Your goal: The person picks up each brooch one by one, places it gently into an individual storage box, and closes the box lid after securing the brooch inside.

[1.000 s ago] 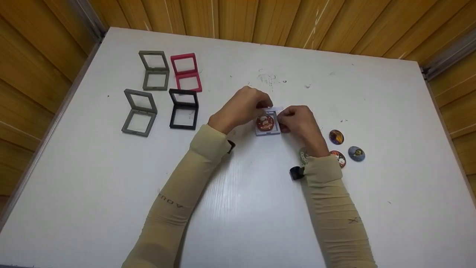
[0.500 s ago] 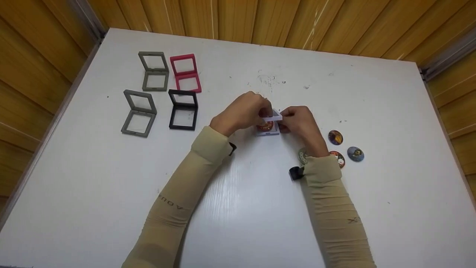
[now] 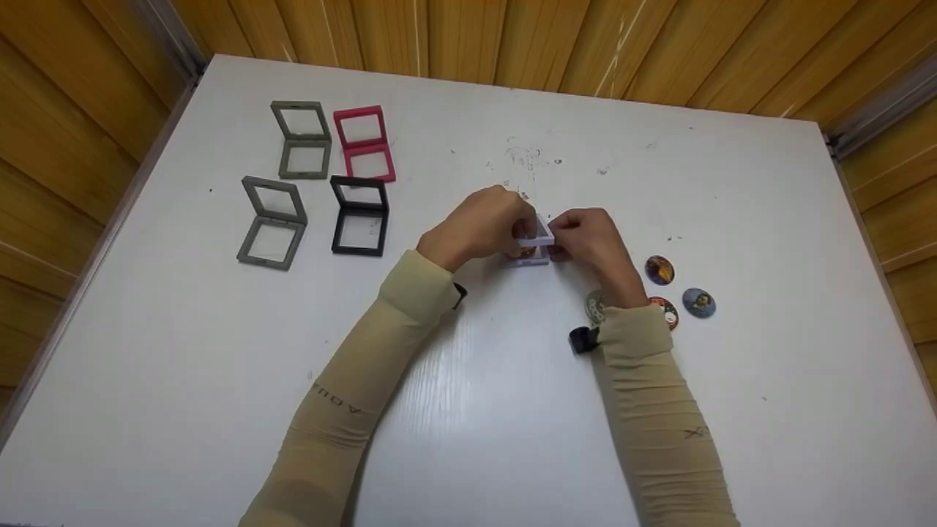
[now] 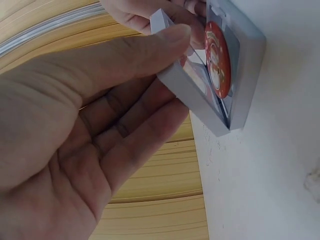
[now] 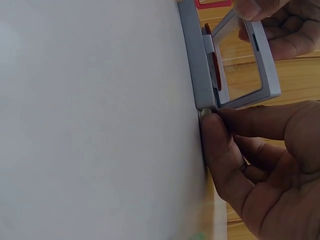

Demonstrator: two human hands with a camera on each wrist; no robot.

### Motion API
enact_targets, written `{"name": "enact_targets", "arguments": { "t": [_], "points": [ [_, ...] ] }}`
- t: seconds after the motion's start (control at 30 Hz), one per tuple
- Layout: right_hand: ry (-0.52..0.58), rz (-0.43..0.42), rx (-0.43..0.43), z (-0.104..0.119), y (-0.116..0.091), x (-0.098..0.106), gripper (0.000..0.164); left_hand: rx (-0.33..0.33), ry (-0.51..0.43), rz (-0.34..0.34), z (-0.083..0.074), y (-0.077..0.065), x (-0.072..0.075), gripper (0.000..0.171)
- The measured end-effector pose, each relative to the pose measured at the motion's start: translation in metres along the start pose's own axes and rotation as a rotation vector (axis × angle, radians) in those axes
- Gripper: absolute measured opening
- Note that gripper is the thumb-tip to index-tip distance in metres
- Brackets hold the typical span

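- Table (image 3: 454, 417), broad, white and smooth-topped, with yellow-brown wood-look panelling (image 3: 542, 44) beyond its far edge
- Tan fabric sleeves (image 3: 351, 380) on both of the person's forearms, reaching in from the near edge
- Left hand (image 3: 483, 223), thumb and fingers gripping the raised lid of the pale lilac square plastic frame (image 3: 544, 240)
- Right hand (image 3: 588, 238), thumb and forefinger pinching that frame's base at a corner by the hinge
- Four square hinged frames with clear panes, all standing open on the left: olive-green frame (image 3: 306, 137), red frame (image 3: 366, 147) beside it, grey frame (image 3: 280, 219) and black frame (image 3: 360, 210) nearer the person
- Lilac frame between the hands, base flat on the table, lid tilted partway over it
- Red round printed badge (image 4: 218, 60) inside that base, beneath the lid
- Four more round badges near the right forearm: purple-and-orange badge (image 3: 659, 270), blue badge (image 3: 699, 302), and, partly hidden by the arm, red-and-white badge (image 3: 667, 312) and green badge (image 3: 594, 306)
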State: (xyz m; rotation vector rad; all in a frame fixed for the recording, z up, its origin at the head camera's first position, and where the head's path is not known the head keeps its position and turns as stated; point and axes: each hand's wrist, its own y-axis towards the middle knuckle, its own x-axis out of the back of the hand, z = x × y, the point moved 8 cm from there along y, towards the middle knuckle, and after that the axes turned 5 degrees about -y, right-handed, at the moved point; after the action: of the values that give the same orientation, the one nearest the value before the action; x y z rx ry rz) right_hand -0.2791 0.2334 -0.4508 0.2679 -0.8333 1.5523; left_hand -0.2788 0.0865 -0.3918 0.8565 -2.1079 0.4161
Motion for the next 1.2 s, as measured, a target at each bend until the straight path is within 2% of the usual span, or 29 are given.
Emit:
{"name": "enact_targets", "arguments": {
  "t": [0.6, 0.93, 1.1, 1.2],
  "points": [
    [-0.007, 0.006, 0.038, 0.001, 0.0, 0.0, 0.022, -0.004, 0.043, 0.012, -0.002, 0.0, -0.006, 0.015],
    [0.032, 0.02, 0.033, 0.0, 0.001, 0.001, 0.022, 0.004, 0.062, 0.007, -0.003, 0.0, -0.007, 0.022],
    [0.013, 0.018, 0.03, 0.0, 0.001, 0.001, 0.022, 0.014, -0.011, -0.004, 0.001, -0.001, -0.001, 0.015],
    [0.016, 0.019, 0.029, 0.0, 0.001, 0.001, 0.023, 0.085, -0.095, -0.077, 0.012, -0.002, 0.011, 0.014]
  ]
}}
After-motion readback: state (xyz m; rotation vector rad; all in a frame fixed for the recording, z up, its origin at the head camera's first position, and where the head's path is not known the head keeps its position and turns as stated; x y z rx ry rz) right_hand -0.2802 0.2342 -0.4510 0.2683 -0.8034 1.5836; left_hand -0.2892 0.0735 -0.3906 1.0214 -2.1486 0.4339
